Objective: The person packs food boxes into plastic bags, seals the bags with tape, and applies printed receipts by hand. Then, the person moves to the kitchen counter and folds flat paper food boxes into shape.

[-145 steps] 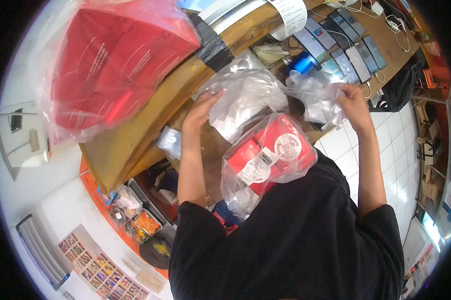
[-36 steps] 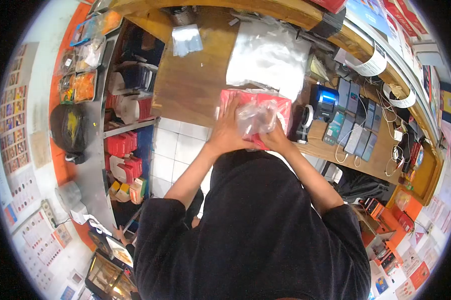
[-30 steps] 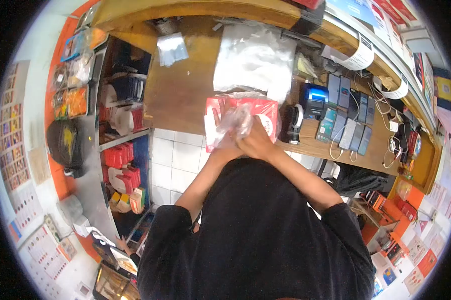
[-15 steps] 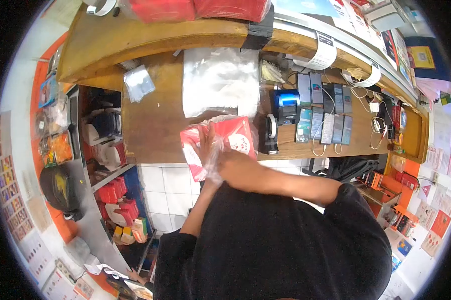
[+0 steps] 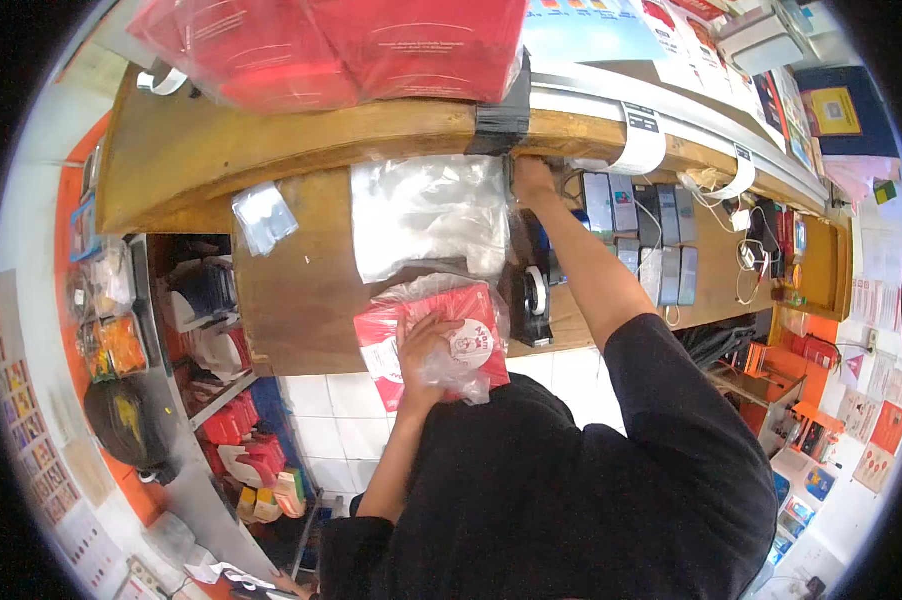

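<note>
A red printed packet with a white round logo lies inside a clear plastic bag at the table's front edge. On top of it rests my left hand, fingers stretched across the packet and the bag's loose folds bunched beside the palm. My right hand reaches to the back of the table, beneath the wooden shelf edge; its fingers are hidden there. Nearest the right forearm stand a tape dispenser and a dark printer, mostly covered by the arm. A stack of clear plastic bags lies behind the packet.
Several phones with cables lie to the right. Large red packs in plastic sit on the raised shelf. Small clear sleeves lie on the left of the table. A side shelf holds red boxes.
My right hand has left the bagged packet and stretched forward to the back of the table. My left hand stays on the packet, now with fingers laid across it. The view has tilted.
</note>
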Tool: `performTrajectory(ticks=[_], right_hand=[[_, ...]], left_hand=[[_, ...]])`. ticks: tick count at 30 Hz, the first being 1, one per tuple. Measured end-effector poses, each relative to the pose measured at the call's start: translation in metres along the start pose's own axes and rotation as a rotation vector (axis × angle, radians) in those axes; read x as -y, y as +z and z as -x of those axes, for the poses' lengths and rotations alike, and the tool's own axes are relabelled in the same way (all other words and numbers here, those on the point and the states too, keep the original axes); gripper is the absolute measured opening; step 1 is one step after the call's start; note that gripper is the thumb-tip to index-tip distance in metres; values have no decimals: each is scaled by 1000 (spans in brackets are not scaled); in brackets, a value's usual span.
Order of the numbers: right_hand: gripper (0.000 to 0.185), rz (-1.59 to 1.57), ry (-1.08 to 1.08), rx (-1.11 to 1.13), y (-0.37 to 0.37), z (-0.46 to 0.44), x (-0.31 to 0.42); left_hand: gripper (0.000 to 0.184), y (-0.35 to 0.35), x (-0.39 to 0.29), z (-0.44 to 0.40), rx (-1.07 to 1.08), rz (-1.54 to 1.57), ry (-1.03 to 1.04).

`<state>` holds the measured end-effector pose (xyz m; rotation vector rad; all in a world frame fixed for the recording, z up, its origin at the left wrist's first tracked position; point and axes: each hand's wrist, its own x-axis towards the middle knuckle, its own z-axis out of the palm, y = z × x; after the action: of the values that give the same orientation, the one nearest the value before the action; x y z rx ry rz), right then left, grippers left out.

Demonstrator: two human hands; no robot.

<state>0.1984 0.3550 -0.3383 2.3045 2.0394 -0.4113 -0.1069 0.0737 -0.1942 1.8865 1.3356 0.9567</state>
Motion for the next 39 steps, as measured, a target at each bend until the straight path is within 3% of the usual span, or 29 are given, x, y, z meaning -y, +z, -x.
performTrajectory(ticks=[4, 6, 7, 8, 9, 11, 14, 16, 17, 19, 20, 21, 23, 24, 25, 29, 30, 31, 32, 33, 35, 39], right_hand=[[28, 111, -76, 168, -20, -3, -6], [27, 130, -98, 184, -37, 3, -10], [28, 137, -108, 191, -44, 8, -14], [36, -58, -83, 175, -50, 12, -18], [35, -84, -108, 3, -40, 13, -23], [34, -296, -88, -217, -19, 11, -33], [38, -803, -72, -355, -20, 21, -53], [34, -1007, -89, -432, -30, 43, -61], [26, -1270, -48, -350, -35, 59, -60], [9, -1594, 63, -294, -53, 108, -47], [5, -1707, 81, -278, -62, 133, -39], [9, -1690, 76, -167, -73, 159, -36], [8, -1791, 163, -186, -69, 190, -21], [8, -1927, 200, -215, -72, 204, -12], [9, -2061, 238, -244, -73, 218, -3], [10, -1961, 182, -88, -83, 266, 47], [14, -1735, 67, -85, -84, 277, 62], [19, -1744, 118, 4, -88, 292, 81], [20, -1684, 7, -102, -60, 295, 105], [14, -1587, -102, -71, -66, 306, 116], [15, -1237, -379, -150, -64, 321, 131], [8, -950, -455, -14, -64, 339, 135]], left_hand=[[17, -4, 2, -4, 45, 56, -14], [18, 6, 8, 10, -3, 465, -266], [15, 5, 9, 11, -3, 510, -289], [13, 4, 10, 11, -3, 555, -311], [13, 3, 11, 11, -5, 599, -335], [14, -1, 8, -1, 4, 69, -53], [13, 29, 46, 28, -46, -20, -177], [16, 30, 53, 29, -95, -61, -74], [16, 28, 51, 29, -115, -121, -6], [16, 20, 3, 7, -181, -233, 131], [18, 17, -19, -2, -213, -83, 46], [18, 10, -44, -13, -113, -334, 1], [18, -4, -85, -19, 71, -848, -112], [18, -15, -83, -20, 224, -820, -19], [19, -20, -74, -20, 251, -744, -63], [22, -34, -73, -31, 353, -305, -195], [23, -39, -80, -32, 377, -160, -221], [24, -47, -74, -27, 396, -110, -277], [25, -57, -61, -17, 415, -59, -335], [26, -61, -49, -7, 432, -6, -392], [21, -57, -32, 8, 357, 84, -228], [20, -44, -12, 27, 180, 53, -38]])
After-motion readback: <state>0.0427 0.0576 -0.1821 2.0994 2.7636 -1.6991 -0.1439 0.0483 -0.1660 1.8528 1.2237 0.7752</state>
